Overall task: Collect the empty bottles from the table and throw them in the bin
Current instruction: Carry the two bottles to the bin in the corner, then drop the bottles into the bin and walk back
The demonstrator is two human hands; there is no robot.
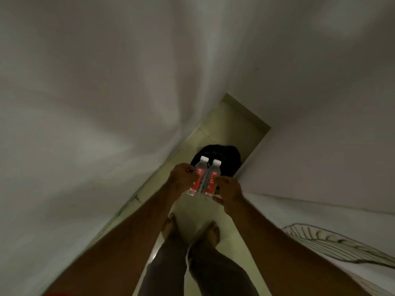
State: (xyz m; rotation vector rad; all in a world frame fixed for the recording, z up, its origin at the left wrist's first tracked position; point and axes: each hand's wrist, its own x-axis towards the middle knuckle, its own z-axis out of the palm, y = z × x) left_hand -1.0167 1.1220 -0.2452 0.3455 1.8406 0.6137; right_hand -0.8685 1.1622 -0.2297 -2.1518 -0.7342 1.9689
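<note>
Two clear plastic bottles with white caps and red labels are held side by side. My left hand (pixel 181 177) grips the left bottle (pixel 199 176). My right hand (pixel 229 192) grips the right bottle (pixel 212 178). Both bottles hang just in front of and above a black bin (pixel 226 154) that stands on the floor in a narrow corner. The bottles cover part of the bin's opening.
White walls (pixel 85 124) close in on the left and right of a narrow strip of pale floor (pixel 230 122). My bare feet (pixel 211 231) stand just behind the bin. A wire rack (pixel 333 246) with small round objects lies at the lower right.
</note>
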